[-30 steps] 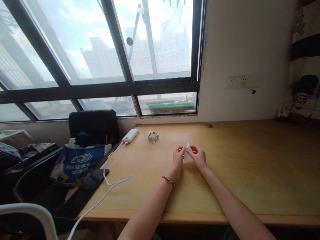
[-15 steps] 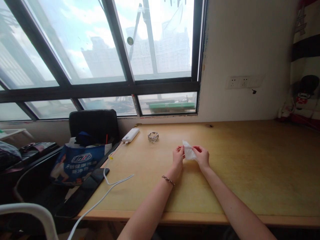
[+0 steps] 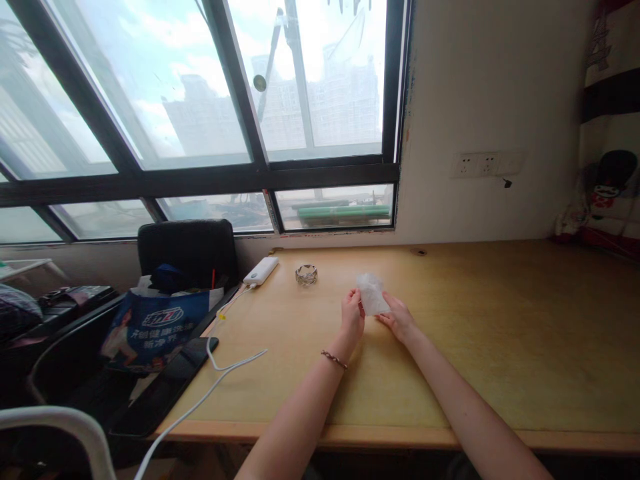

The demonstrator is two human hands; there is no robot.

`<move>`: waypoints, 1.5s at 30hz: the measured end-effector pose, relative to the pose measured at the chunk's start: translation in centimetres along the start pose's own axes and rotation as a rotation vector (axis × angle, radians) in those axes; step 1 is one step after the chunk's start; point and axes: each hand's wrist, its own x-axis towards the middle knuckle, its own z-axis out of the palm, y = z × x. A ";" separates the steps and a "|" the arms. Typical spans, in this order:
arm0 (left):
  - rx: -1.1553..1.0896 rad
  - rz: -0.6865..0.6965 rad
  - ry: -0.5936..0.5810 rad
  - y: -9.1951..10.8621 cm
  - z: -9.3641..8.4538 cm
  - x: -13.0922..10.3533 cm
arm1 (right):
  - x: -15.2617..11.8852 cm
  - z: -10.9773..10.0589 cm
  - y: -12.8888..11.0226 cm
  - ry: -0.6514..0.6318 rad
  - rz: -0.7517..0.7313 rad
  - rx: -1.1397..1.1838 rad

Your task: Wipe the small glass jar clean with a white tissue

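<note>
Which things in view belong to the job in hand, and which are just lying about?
Seemingly part of the job:
white sheet, held by left hand, right hand at its edge

Apparently just lying about:
silvery ring-shaped object
white power bank with cable
flat black device
blue bag

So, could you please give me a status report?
Left grip pinching white sheet; right grip holding its right edge. Nothing blocking it. Silvery round item apart, to the left.

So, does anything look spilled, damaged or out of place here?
Nothing looks spilled around the left hand or right hand. The white cable looks untidy: it seems to double back sharply on the table and trails past its near edge.
</note>
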 end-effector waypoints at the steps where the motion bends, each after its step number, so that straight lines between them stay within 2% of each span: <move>1: -0.021 -0.002 -0.008 0.1 0.1 0.0 | -0.2 0.1 -0.1 -0.073 0.080 0.058; 2: -0.034 -0.007 -0.012 0.1 0.1 0.1 | -0.4 0.2 -0.3 -0.128 0.127 0.108; 4: -0.043 -0.022 -0.007 0.1 0.1 0.2 | -0.7 0.2 -0.6 -0.162 0.121 0.171; 10: -0.006 -0.026 0.039 -0.3 -0.5 0.6 | 0.0 -0.6 -1.4 -0.028 -0.142 0.186; 15: 0.056 -0.019 0.067 -0.2 -0.5 0.5 | 0.0 -0.8 -1.4 0.005 -0.220 0.137; 19: 0.167 -0.065 -0.015 0.2 -0.3 0.3 | 0.0 -0.8 -1.4 0.030 -0.244 0.102; 26: 0.415 -0.031 -0.036 0.5 -0.4 0.0 | 0.3 -1.1 -1.0 -0.006 -0.196 0.012; 30: 0.474 0.006 -0.065 0.5 -0.3 0.0 | 0.7 -1.4 -0.5 0.104 -0.195 -0.077; 35: 0.528 0.037 -0.046 0.5 -0.5 0.1 | 0.8 -1.5 -0.4 0.148 -0.199 -0.092; 41: 0.547 0.006 -0.018 0.8 -0.6 0.4 | 1.1 -1.6 -0.3 0.210 -0.225 -0.082; 45: 0.609 0.045 0.035 1.6 -2.2 1.6 | 1.7 -2.0 0.0 0.312 -0.231 -0.039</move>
